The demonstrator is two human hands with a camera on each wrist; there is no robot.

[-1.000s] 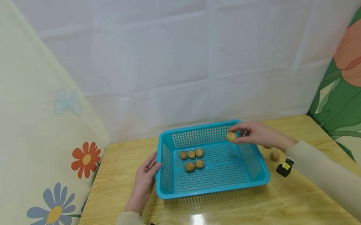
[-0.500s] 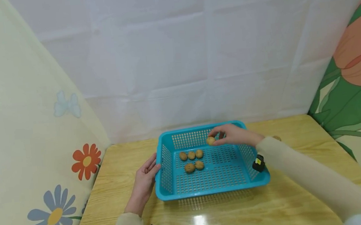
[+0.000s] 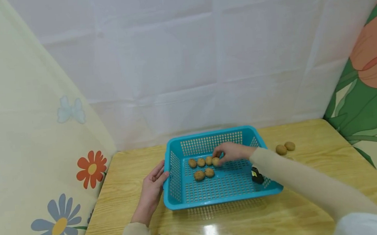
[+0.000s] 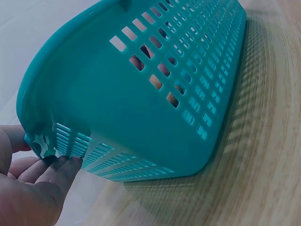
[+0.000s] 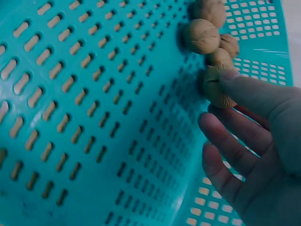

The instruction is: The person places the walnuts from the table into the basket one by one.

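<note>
Evidently small, light and hard, a walnut (image 3: 216, 162) is pinched in a person's right hand (image 3: 232, 152), inside a turquoise plastic basket (image 3: 225, 200), at the right end of the back row of nuts (image 3: 201, 162). Its wrinkled shell should be stiff and not easily crushed, with enough roughness to resist slipping, though its roundness could let it roll; the widest part of its sides looks the best place to take hold. In the right wrist view, the thumb presses the walnut's near side, while other fingers bend below it, slightly spread; any fingertip behind it is hidden. Whether the walnut touches the basket floor, I cannot tell. The left hand (image 3: 151, 185) grips the basket's left rim, fingers curled on the outside.
</note>
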